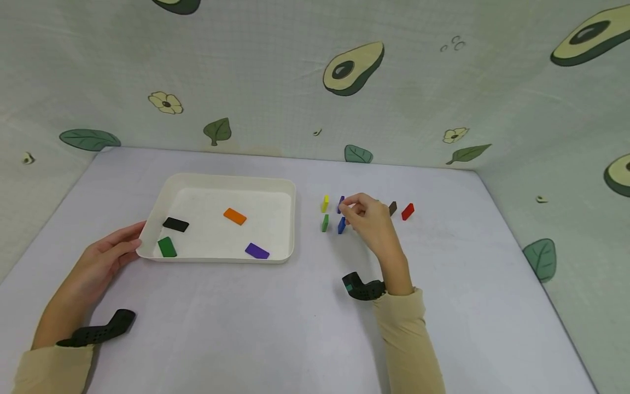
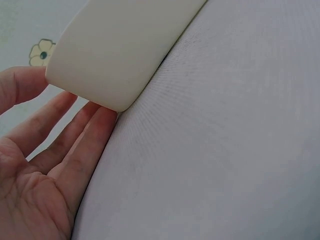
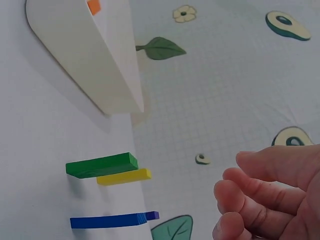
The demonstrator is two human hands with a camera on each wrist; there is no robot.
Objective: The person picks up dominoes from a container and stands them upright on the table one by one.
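At its near left corner, my left hand (image 1: 110, 251) touches the white tray (image 1: 216, 260) with fairly straight fingers. In the left wrist view, the fingertips (image 2: 102, 112) meet the tray's outer wall (image 2: 115, 55). My right hand (image 1: 366, 221) is over the standing domino blocks, its fingers loosely bent. The right wrist view shows nothing between them. Nearest it stand a purple block (image 1: 340, 204) and a blue block (image 1: 342, 225). Left of these are a yellow block (image 1: 325, 203) and a green block (image 1: 325, 223). The right hand partly hides what is behind it.
Lying in the tray are a black block (image 1: 175, 224), a green one (image 1: 167, 247), an orange one (image 1: 235, 216) and a purple one (image 1: 257, 251). A dark brown block (image 1: 392, 208) and a red block (image 1: 408, 212) stand right of my right hand. Patterned cloth (image 1: 275, 82) rises behind the table.
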